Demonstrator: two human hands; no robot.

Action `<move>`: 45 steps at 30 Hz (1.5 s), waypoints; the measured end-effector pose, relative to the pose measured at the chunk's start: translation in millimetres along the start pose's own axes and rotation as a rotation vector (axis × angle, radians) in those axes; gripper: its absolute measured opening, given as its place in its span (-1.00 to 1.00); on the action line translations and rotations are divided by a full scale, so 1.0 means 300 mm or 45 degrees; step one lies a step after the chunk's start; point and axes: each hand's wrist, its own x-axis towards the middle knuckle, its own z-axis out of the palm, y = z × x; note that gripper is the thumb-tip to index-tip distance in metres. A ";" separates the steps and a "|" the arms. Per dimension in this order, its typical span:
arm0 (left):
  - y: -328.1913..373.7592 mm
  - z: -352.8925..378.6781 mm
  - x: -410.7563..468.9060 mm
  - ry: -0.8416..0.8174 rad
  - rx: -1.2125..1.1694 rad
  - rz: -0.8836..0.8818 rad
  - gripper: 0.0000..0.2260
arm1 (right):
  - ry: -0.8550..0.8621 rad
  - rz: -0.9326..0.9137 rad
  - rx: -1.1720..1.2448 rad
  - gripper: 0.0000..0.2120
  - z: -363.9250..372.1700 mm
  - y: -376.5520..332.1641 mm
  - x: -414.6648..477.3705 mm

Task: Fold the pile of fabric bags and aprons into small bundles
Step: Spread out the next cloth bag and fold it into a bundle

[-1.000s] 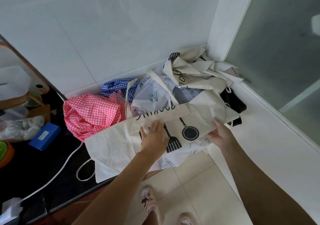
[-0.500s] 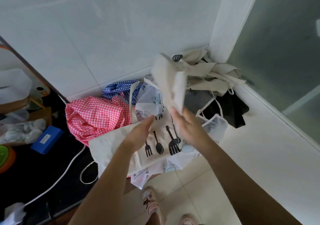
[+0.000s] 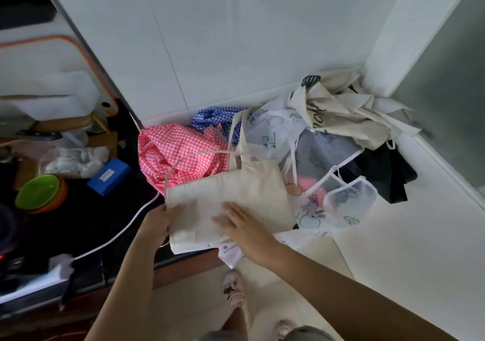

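Note:
A cream fabric tote bag point(image 3: 236, 191) lies folded over, plain side up, on the counter's front edge, its long handles point(image 3: 237, 136) trailing back over the pile. My left hand point(image 3: 160, 222) holds the bag's left edge, thumb on top. My right hand point(image 3: 244, 225) lies flat on the bag with fingers straight, pressing it down. Behind it sits the pile: a pink checked apron point(image 3: 178, 151), a blue checked cloth point(image 3: 215, 117), a white printed apron point(image 3: 341, 204), crumpled cream bags point(image 3: 341, 109) and a black cloth point(image 3: 388, 175).
A white wall and a frosted glass pane point(image 3: 451, 104) close in the corner behind the pile. On the dark counter to the left lie a white cable point(image 3: 118, 235), a blue box point(image 3: 109, 175), a green bowl point(image 3: 39, 191) and plastic wrap. Tiled floor and my feet show below.
The cream bag, lifted in front of me half a second ago, now lies folded on the counter with its print hidden. My left hand moved to its left edge; my right hand pressed down flat.

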 end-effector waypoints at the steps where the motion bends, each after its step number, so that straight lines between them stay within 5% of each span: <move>1: -0.014 -0.001 0.011 0.084 0.090 0.052 -0.82 | 0.058 -0.008 -0.071 -0.27 0.016 0.024 -0.006; 4: -0.014 0.015 0.016 0.291 0.234 0.089 -0.93 | 0.107 0.136 -0.213 -0.05 0.056 0.112 -0.044; 10: -0.042 0.009 0.046 0.420 0.424 0.065 -0.87 | 0.091 0.028 -0.377 -0.24 0.083 0.225 -0.135; 14: -0.015 0.022 0.051 0.498 0.473 0.216 -0.90 | 0.076 0.065 -0.366 -0.10 0.081 0.243 -0.139; 19: 0.066 0.022 0.069 0.540 0.173 0.280 -0.90 | 0.125 0.140 -0.271 -0.17 0.072 0.245 -0.125; 23: 0.106 0.008 0.054 0.822 -0.351 0.329 -0.86 | 0.200 0.164 -0.315 -0.19 0.074 0.256 -0.116; 25: 0.097 -0.015 0.046 0.915 -0.449 0.320 -0.95 | 0.341 0.175 -0.395 -0.36 0.067 0.267 -0.118; 29: 0.059 0.022 -0.008 0.952 -0.005 0.290 -0.43 | 0.631 0.311 -0.448 -0.33 0.027 0.319 -0.155; 32: 0.019 0.132 -0.108 0.827 0.485 0.711 -0.28 | 0.672 0.381 -0.461 -0.30 0.002 0.365 -0.205; 34: -0.033 0.217 -0.166 0.535 0.780 1.062 -0.28 | 0.676 0.426 -0.475 -0.30 -0.008 0.387 -0.241; 37: -0.151 0.365 -0.215 -0.056 1.258 1.278 -0.22 | 0.667 0.495 -0.525 -0.31 0.007 0.377 -0.281; 40: -0.264 0.464 -0.200 -0.326 1.844 0.992 -0.08 | 0.671 0.545 -0.541 -0.42 0.036 0.344 -0.299; 45: -0.319 0.437 -0.155 -0.304 2.154 0.790 -0.30 | 0.587 0.241 -0.488 -0.47 0.083 0.378 -0.366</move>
